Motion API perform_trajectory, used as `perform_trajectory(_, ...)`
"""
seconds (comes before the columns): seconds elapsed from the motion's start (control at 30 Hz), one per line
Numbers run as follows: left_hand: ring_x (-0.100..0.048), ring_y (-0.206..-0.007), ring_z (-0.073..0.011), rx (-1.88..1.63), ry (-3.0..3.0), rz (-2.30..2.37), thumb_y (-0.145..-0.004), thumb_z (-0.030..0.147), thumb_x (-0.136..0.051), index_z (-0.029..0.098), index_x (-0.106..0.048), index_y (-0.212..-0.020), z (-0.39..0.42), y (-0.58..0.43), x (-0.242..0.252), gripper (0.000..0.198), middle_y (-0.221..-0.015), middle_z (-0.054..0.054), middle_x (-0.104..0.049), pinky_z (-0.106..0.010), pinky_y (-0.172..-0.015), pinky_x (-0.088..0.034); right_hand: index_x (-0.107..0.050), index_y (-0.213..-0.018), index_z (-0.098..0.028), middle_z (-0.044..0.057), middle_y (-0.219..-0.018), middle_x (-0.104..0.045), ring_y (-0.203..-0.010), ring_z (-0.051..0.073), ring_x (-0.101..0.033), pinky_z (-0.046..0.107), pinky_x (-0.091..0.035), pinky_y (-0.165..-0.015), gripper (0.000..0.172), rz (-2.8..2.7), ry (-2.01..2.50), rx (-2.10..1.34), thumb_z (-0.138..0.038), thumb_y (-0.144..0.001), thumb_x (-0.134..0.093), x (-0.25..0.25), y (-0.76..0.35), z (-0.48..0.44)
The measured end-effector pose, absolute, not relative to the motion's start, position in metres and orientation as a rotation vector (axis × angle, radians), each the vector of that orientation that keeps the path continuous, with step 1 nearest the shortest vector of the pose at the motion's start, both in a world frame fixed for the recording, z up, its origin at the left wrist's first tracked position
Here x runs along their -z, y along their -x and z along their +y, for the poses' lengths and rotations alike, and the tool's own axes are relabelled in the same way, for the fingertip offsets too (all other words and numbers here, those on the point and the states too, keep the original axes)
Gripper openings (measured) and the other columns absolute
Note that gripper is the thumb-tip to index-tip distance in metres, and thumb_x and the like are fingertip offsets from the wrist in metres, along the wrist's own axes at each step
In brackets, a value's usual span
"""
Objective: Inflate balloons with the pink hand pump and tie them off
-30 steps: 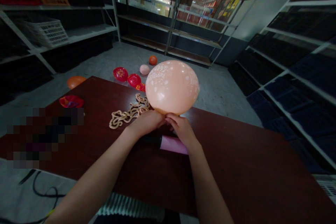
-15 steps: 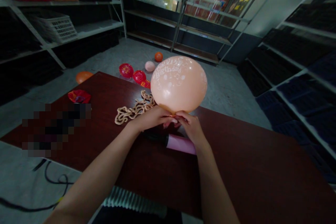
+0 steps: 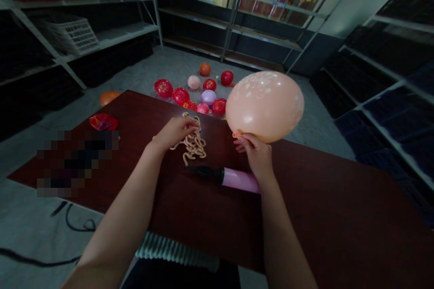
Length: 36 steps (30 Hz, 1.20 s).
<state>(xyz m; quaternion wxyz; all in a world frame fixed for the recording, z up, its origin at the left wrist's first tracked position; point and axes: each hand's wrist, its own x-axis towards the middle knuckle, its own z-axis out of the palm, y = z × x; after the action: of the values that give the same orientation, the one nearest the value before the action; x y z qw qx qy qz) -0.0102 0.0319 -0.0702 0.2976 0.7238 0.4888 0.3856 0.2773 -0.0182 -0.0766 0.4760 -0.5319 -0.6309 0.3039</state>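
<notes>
My right hand (image 3: 255, 152) pinches the neck of an inflated peach balloon (image 3: 265, 106) with white print, held just above the dark red table (image 3: 339, 216). My left hand (image 3: 174, 131) is closed on a beige chain of linked plastic pieces (image 3: 193, 143) and lifts part of it off the table. A pink hand pump with a black nozzle (image 3: 230, 178) lies on the table below my right hand.
A red deflated balloon (image 3: 103, 122) lies at the table's left. Several red, orange, pink and purple balloons (image 3: 206, 92) sit on the grey floor beyond the table. Metal shelving (image 3: 101, 36) lines left, back and right. Black cables (image 3: 68, 223) trail on the floor at left.
My hands have parted. The right one carried the balloon to the right by its neck. The left one let go of it and took hold of the beige chain.
</notes>
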Motion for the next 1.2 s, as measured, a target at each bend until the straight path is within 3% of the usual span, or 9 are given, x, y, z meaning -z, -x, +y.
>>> perform_trajectory(0.13,-0.065,-0.101,-0.026,-0.776,-2.299,1.388,-0.084,0.018,-0.076,0.02,-0.076,-0.098,0.034,0.012,0.081,0.014,-0.104,-0.008,-0.072,-0.035,-0.092,-0.048,-0.076,-0.101,-0.021,0.003,-0.084,-0.079,-0.065,0.014,-0.072,0.03,-0.063,-0.062,0.027,-1.484,1.275,-0.79,-0.042,-0.089,-0.064,0.071,-0.272,-0.021)
perform_trajectory(0.2,-0.061,-0.11,-0.028,-0.621,-2.395,1.378,-0.088,0.018,-0.072,0.018,-0.075,-0.102,0.029,0.01,0.078,0.015,-0.109,-0.009,-0.069,-0.039,-0.098,-0.045,-0.075,-0.099,-0.021,0.004,-0.084,-0.079,-0.064,0.014,-0.072,0.03,-0.062,-0.06,0.027,-1.419,1.235,-0.839,-0.043,-0.089,-0.064,0.065,-0.268,-0.023)
perform_trajectory(0.4,-0.057,-0.117,-0.0287,-0.465,-2.55,1.275,-0.089,0.022,-0.073,0.02,-0.075,-0.105,0.014,-0.003,0.059,0.017,-0.12,-0.008,-0.066,-0.039,-0.099,-0.041,-0.072,-0.094,-0.021,0.005,-0.085,-0.08,-0.061,0.015,-0.072,0.03,-0.061,-0.057,0.028,-1.292,1.161,-0.978,-0.046,-0.088,-0.063,0.058,-0.251,-0.028)
perform_trajectory(0.53,-0.063,-0.103,-0.0288,-0.275,-2.613,1.34,-0.085,0.014,-0.073,0.02,-0.075,-0.103,0.011,-0.017,0.063,0.02,-0.107,-0.009,-0.07,-0.036,-0.086,-0.045,-0.07,-0.095,-0.021,0.005,-0.084,-0.08,-0.061,0.015,-0.072,0.029,-0.06,-0.057,0.028,-1.322,1.161,-0.959,-0.047,-0.089,-0.061,0.064,-0.243,-0.029)
perform_trajectory(0.63,-0.066,-0.09,-0.0288,-0.182,-2.573,1.373,-0.084,0.011,-0.072,0.017,-0.075,-0.092,0.011,-0.022,0.064,0.01,-0.092,-0.01,-0.072,-0.035,-0.078,-0.046,-0.07,-0.096,-0.022,0.004,-0.083,-0.08,-0.06,0.014,-0.072,0.027,-0.058,-0.056,0.026,-1.316,1.14,-0.921,-0.046,-0.09,-0.062,0.068,-0.242,-0.029)
perform_trajectory(0.8,-0.065,-0.084,-0.0215,-0.741,-2.325,1.184,-0.088,0.018,-0.072,0.017,-0.071,-0.087,0.009,-0.022,0.049,0.002,-0.088,-0.005,-0.07,-0.03,-0.075,-0.046,-0.072,-0.095,-0.022,0.003,-0.081,-0.08,-0.059,0.013,-0.071,0.026,-0.057,-0.056,0.023,-1.295,1.117,-0.887,-0.043,-0.09,-0.064,0.069,-0.242,-0.028)
perform_trajectory(0.97,-0.061,-0.07,-0.0148,-1.316,-1.735,0.864,-0.089,0.032,-0.072,0.016,-0.062,-0.084,0.003,-0.031,0.04,0.02,-0.077,-0.002,-0.065,-0.024,-0.065,-0.046,-0.071,-0.091,-0.023,0.001,-0.077,-0.079,-0.057,0.013,-0.071,0.026,-0.057,-0.054,0.021,-1.279,1.121,-0.875,-0.042,-0.089,-0.064,0.07,-0.242,-0.028)
perform_trajectory(1.1,-0.058,-0.067,-0.0131,-1.274,-1.505,0.752,-0.088,0.031,-0.074,0.017,-0.061,-0.091,0.001,-0.038,0.04,0.02,-0.076,-0.001,-0.061,-0.024,-0.063,-0.048,-0.07,-0.091,-0.023,0.001,-0.079,-0.08,-0.057,0.014,-0.071,0.026,-0.058,-0.054,0.02,-1.303,1.112,-0.89,-0.042,-0.088,-0.065,0.071,-0.242,-0.027)
perform_trajectory(1.2,-0.063,-0.074,-0.0138,-1.181,-1.397,0.674,-0.087,0.026,-0.075,0.016,-0.066,-0.099,-0.003,-0.04,0.036,0.019,-0.085,-0.004,-0.067,-0.025,-0.071,-0.051,-0.07,-0.091,-0.023,0.001,-0.077,-0.079,-0.056,0.013,-0.071,0.025,-0.057,-0.053,0.02,-1.303,1.113,-0.895,-0.042,-0.088,-0.064,0.071,-0.241,-0.027)
